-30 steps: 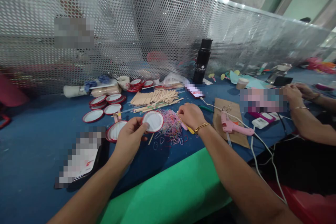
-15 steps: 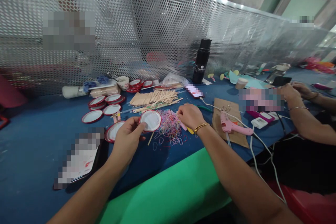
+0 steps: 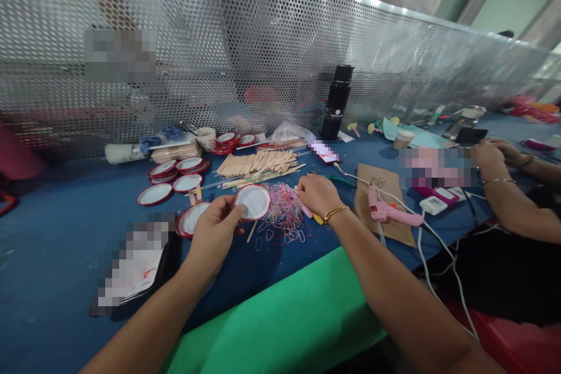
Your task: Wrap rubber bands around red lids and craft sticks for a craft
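While pinching red-rimmed white disc with left hand, resting curled right hand, hold impossible to tell, against rubber-band pile.

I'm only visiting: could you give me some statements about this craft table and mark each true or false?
1. The left hand holds a red-rimmed white disc. True.
2. The right hand grips the pink glue gun. False: the gun lies on cardboard, apart from that hand, which rests at the coloured bands.
3. The black bottle lies on its side. False: it stands upright.
4. A pile of wooden sticks lies beyond the disc. True.
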The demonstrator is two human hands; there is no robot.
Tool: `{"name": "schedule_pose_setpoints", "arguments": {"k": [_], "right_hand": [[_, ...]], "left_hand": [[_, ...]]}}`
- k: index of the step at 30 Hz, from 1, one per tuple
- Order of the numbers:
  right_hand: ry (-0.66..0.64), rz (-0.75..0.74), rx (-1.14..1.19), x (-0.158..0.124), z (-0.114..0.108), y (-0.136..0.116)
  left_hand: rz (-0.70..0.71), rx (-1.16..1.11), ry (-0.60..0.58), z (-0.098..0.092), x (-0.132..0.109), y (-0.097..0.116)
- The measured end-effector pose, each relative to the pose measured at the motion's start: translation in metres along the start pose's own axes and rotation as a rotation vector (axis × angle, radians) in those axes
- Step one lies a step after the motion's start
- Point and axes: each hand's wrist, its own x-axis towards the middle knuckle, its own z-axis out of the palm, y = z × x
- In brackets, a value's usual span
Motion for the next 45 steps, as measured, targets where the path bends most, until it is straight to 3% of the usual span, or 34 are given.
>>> {"name": "schedule_pose_setpoints", "arguments": {"k": [11,23,45], "right_hand": [[0.002,0.007,-0.005,0.0008,0.002,0.0002],[0.014,-0.014,0.08,0.0031,0.0064,0.0035],[0.03,-0.022,0.119,-0.0011,-0.0001,-0.0023]], "left_hand": [[0.019,0.015,0.005,-0.0028,0.0019,-0.0043],[0.066,-0.097,0.162,-0.0021,0.0032,0.0029],[0.169,-0.156,0.264,-0.0065,0.0081,0.0023]]}}
